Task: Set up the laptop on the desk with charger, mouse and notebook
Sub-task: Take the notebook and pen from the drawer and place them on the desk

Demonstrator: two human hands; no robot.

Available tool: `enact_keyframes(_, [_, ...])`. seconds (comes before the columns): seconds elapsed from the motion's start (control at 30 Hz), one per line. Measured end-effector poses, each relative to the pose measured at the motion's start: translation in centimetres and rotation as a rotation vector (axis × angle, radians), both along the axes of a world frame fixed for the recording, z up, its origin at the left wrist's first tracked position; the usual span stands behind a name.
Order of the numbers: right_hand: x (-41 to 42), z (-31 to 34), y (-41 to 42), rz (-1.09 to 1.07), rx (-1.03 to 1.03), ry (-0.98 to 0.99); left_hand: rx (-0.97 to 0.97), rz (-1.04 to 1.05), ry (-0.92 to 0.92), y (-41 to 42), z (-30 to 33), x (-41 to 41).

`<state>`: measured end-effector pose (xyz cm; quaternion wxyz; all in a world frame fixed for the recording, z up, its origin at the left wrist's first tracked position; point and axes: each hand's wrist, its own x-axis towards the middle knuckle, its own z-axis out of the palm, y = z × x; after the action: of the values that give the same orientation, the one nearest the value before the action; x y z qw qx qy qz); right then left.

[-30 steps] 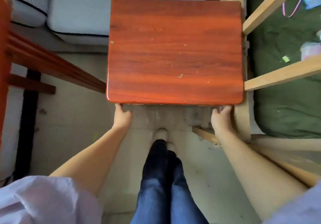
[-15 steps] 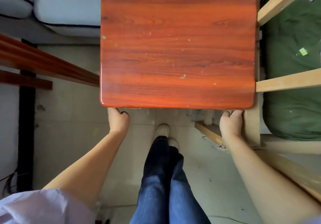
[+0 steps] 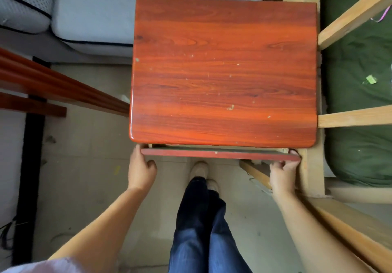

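A small desk (image 3: 222, 77) with a glossy red-brown wooden top fills the middle of the head view; its top is bare. Under its near edge a thin red-brown shelf board (image 3: 220, 153) sticks out toward me. My left hand (image 3: 141, 170) holds the board's left end, fingers curled beneath it. My right hand (image 3: 283, 170) grips the board's right end, fingertips over its top edge. No laptop, charger, mouse or notebook is in view.
A light grey sofa cushion (image 3: 148, 7) lies behind the desk. Red-brown wooden rails (image 3: 53, 86) run at left. A pale wooden frame (image 3: 352, 115) over a green mattress (image 3: 360, 149) stands tight against the desk's right side. My legs and shoes (image 3: 201, 173) are below.
The red-brown board has come out from under the desk's near edge. Both hands have shifted from the desk's underside corners to the ends of that board.
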<state>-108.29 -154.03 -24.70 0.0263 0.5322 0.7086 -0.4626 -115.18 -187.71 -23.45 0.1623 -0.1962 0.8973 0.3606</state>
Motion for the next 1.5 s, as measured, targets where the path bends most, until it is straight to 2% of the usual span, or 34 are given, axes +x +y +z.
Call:
enact_keyframes(0.13, [2.1,1.6,-1.8,-0.280,-0.383,0.170,0.160,0.252,-0.113,0.8,0.5,2.7])
enact_keyframes(0.27, [1.7,2.8,-2.6,-0.564,-0.789,0.345,0.797,0.898,-0.180,1.9,1.5,1.6])
enact_keyframes(0.33, [0.4,3.5,-3.5,-0.635,-0.929,0.344,1.012,0.990,-0.178,3.1,2.0,1.2])
enact_keyframes(0.37, [-0.4,3.6,-3.8,-0.642,-0.959,0.301,1.044,0.972,-0.191,3.8,2.1,0.9])
enact_keyframes(0.47, [-2.6,3.8,-4.3,-0.690,-0.931,0.175,0.984,0.991,-0.262,5.3,2.0,-0.1])
enact_keyframes(0.53, [-2.3,3.4,-4.3,-0.750,-0.922,0.159,0.938,1.039,-0.307,5.2,1.7,-0.2])
enact_keyframes(0.8, [3.9,1.0,-5.2,-0.807,-0.888,0.054,0.786,1.163,-0.447,4.2,-0.4,6.3])
enact_keyframes(1.03, [4.0,-1.6,-5.4,-0.814,-0.890,-0.004,0.798,1.225,-0.592,4.0,-3.9,5.3])
enact_keyframes(1.1, [4.1,-0.9,-5.1,-0.656,-0.924,-0.115,0.744,1.159,-0.652,4.0,-3.7,5.4])
enact_keyframes(1.17, [4.2,0.8,-5.2,-0.161,-0.866,-0.399,0.584,0.958,-0.765,4.1,-2.6,5.8])
enact_keyframes(1.23, [3.6,2.0,-5.7,0.393,-0.600,-0.556,0.409,0.623,-0.894,4.5,-1.5,6.5])
enact_keyframes(1.3, [2.0,2.0,-6.6,0.733,-0.233,-0.411,0.308,0.307,-0.914,5.4,-0.5,6.4])
enact_keyframes(1.37, [0.1,1.1,-7.5,0.977,0.005,-0.207,0.207,0.134,-0.675,6.4,-0.6,5.0])
enact_keyframes(1.4, [-0.7,0.4,-8.0,1.106,0.047,-0.183,0.137,0.122,-0.512,6.9,-0.9,3.8])
enact_keyframes(1.43, [-1.3,-0.6,-8.4,1.221,0.064,-0.211,0.063,0.152,-0.377,7.2,-1.1,2.5])
enact_keyframes(1.5, [-2.0,-2.7,-8.8,1.370,0.140,-0.327,0.055,0.222,-0.257,7.7,-2.0,0.2])
